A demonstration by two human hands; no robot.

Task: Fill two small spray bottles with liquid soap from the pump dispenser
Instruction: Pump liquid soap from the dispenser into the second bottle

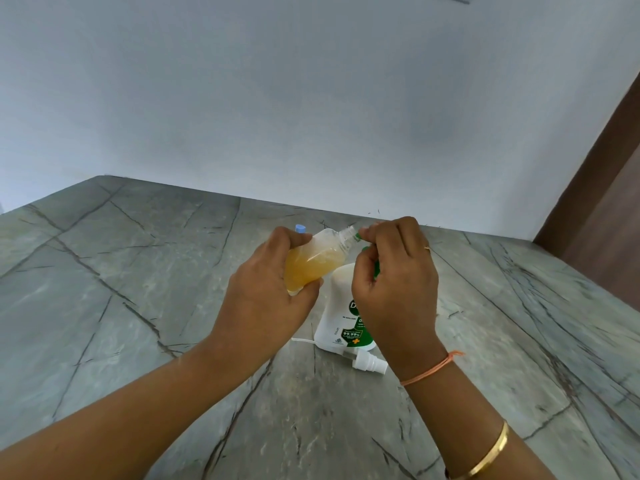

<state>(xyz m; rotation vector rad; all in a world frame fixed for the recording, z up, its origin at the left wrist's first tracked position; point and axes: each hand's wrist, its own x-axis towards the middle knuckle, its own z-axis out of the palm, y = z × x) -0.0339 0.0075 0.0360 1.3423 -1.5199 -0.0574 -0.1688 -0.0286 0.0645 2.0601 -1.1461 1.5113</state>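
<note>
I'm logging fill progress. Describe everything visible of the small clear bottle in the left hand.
The small clear bottle looks like transparent plastic, over half full of amber liquid, with a narrow threaded neck. It is held tilted, neck pointing up-right. The left hand grips its body; the right hand pinches at the neck.

Worn items, all right side: thin orange thread bracelet (429, 370) tied round the wrist just behind the right hand (394, 289), with a short frayed end sticking out on the outer side. Further up the same forearm sits a plain gold bangle (488, 455): smooth flat band, polished, bright highlight along its edge, partly cut off by the frame bottom. Small gold ring (427, 248) on one finger, only a sliver visible, design can't be made out. Left hand (266, 289) and forearm are bare down to the frame edge, and so is the right forearm apart from the above
</note>
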